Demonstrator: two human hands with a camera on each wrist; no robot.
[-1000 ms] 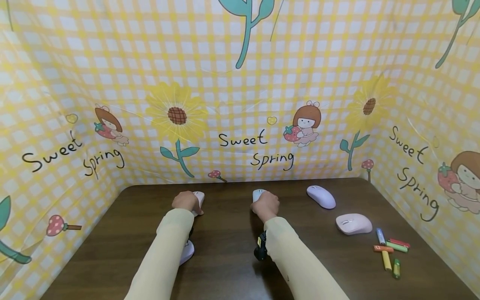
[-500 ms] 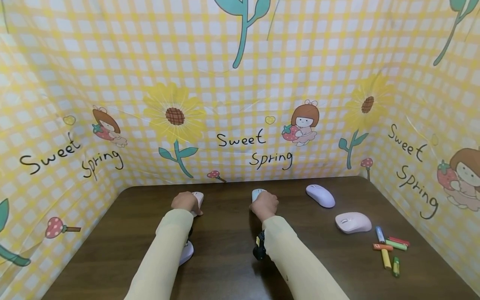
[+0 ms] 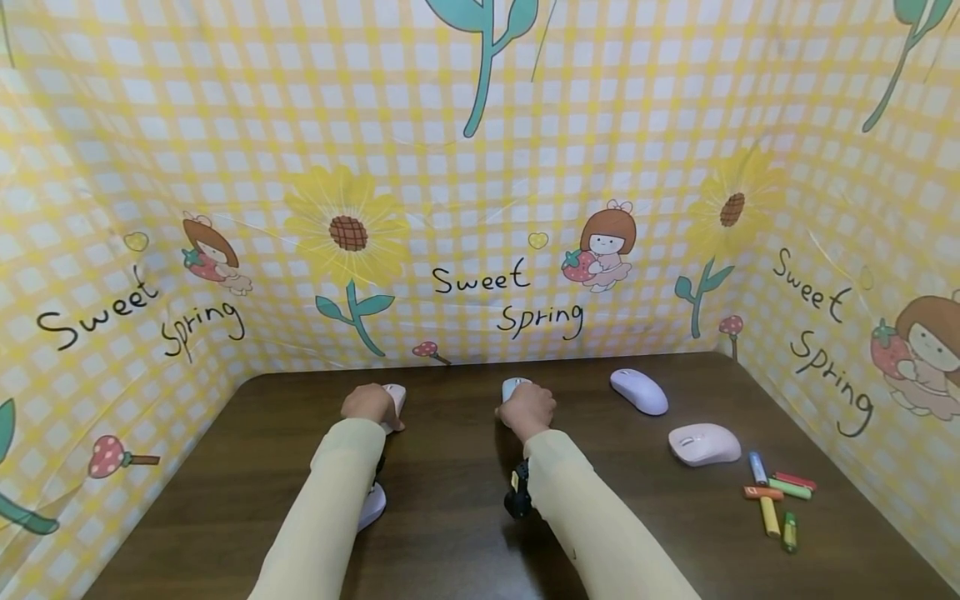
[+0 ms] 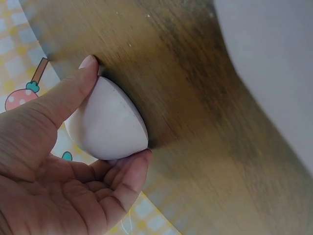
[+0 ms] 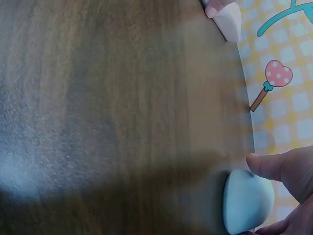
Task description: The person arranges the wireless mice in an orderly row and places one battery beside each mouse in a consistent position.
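At the far left of the table, my left hand (image 3: 372, 403) grips a pale pink computer mouse (image 3: 396, 394). The left wrist view has the thumb on one side of this mouse (image 4: 110, 122) and the fingers curled along the other. Near the middle of the back edge, my right hand (image 3: 528, 407) holds a light blue mouse (image 3: 513, 387). In the right wrist view the thumb lies at one side of the blue mouse (image 5: 247, 203), and the other fingers are partly out of frame. Another pale mouse (image 3: 372, 506) is partly hidden under my left forearm.
To the right lie a lavender mouse (image 3: 639, 392) and a light pink mouse (image 3: 703, 444). Several small batteries sit near the right edge, among them a blue battery (image 3: 757, 468), an orange battery (image 3: 762, 493) and a yellow battery (image 3: 769, 517). A checked cloth (image 3: 480, 200) walls the dark table.
Both hands stay on their mice in nearly the same places. Only the head view has shifted slightly.
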